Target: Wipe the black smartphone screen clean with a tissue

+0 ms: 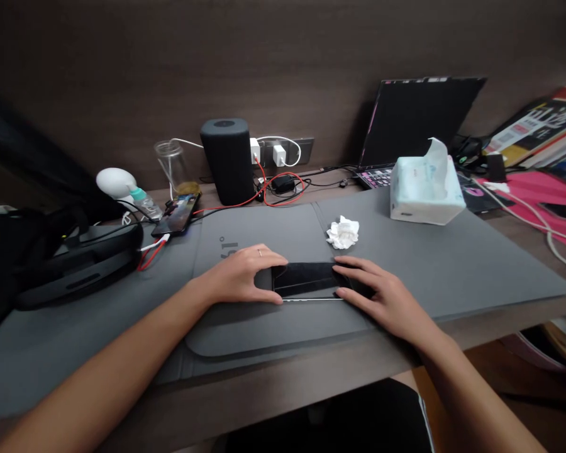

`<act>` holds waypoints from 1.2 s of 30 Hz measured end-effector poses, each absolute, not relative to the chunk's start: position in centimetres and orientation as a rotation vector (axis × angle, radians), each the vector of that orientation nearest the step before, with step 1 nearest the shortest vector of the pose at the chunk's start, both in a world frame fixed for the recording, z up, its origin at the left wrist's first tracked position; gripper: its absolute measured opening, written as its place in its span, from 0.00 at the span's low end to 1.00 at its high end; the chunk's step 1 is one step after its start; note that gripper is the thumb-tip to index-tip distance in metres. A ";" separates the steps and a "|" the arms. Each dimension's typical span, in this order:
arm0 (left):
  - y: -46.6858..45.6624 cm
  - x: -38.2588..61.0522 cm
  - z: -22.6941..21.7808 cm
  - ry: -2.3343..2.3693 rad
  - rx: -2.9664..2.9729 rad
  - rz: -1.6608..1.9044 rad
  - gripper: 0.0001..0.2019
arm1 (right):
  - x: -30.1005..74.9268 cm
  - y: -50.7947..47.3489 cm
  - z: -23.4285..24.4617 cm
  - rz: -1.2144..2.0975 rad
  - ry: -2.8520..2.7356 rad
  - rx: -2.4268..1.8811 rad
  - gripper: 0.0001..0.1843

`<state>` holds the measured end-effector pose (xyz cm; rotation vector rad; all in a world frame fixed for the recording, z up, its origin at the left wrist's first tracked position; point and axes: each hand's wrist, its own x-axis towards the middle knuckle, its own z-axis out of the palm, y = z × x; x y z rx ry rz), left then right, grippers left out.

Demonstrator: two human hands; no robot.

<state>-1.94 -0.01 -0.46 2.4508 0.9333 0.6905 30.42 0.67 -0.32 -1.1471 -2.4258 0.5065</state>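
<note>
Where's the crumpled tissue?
In the head view, the crumpled tissue lies a little right of centre, just beyond the right hand and left of the tissue pack.

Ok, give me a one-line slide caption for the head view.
Left hand and right hand hold a black phone by its ends over a gray mat, a crumpled tissue beyond.

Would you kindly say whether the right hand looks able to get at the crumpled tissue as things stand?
Probably yes: the crumpled tissue lies just beyond the right hand with nothing visible between them, though that hand would likely first have to leave the phone.
</note>
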 end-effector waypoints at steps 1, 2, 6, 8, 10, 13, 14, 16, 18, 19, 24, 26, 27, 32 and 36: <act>0.0 -1.9 -0.5 0.933 2.450 0.692 0.30 | 30.5 0.7 -0.4 0.507 -2.425 -1.148 0.21; 0.0 -1.9 -0.4 0.931 2.450 0.690 0.29 | 30.5 0.7 -0.5 0.507 -2.423 -1.146 0.22; -0.1 -1.7 -0.3 0.907 2.447 0.697 0.25 | 30.7 0.8 -0.9 0.487 -2.420 -1.138 0.22; -0.1 -1.6 -0.2 0.901 2.440 0.697 0.23 | 30.7 0.9 -0.9 0.470 -2.421 -1.135 0.21; -0.2 -1.5 -0.1 0.940 2.405 0.683 0.21 | 30.7 0.8 -0.8 0.456 -2.422 -1.128 0.21; -0.3 -1.4 0.0 1.011 2.328 0.661 0.21 | 30.8 0.8 -0.7 0.442 -2.419 -1.125 0.21; -0.3 -1.4 0.0 1.021 2.310 0.654 0.21 | 30.8 0.8 -0.7 0.440 -2.415 -1.125 0.21; -0.3 -1.3 0.0 1.020 2.288 0.643 0.21 | 31.0 0.9 -0.7 0.443 -2.398 -1.126 0.21; -0.3 -1.3 0.0 1.015 2.279 0.643 0.21 | 31.0 1.0 -0.7 0.462 -2.378 -1.130 0.24; -0.3 -1.3 0.1 1.012 2.279 0.646 0.20 | 31.0 1.0 -0.7 0.472 -2.371 -1.138 0.26; -0.6 -1.4 0.1 1.005 2.314 0.648 0.19 | 30.7 0.6 -0.4 0.530 -2.393 -1.152 0.32; -0.7 -1.4 0.1 1.021 2.345 0.627 0.18 | 30.6 0.4 -0.3 0.548 -2.404 -1.139 0.30; -0.8 -1.4 0.0 1.010 2.372 0.637 0.18 | 30.6 0.4 -0.3 0.545 -2.408 -1.138 0.29; -0.9 -1.2 0.1 0.988 2.429 0.625 0.22 | 30.5 0.7 -0.2 0.509 -2.408 -1.131 0.26; -1.0 -1.1 0.0 1.035 2.455 0.636 0.24 | 30.3 0.6 -0.3 0.493 -2.401 -1.089 0.23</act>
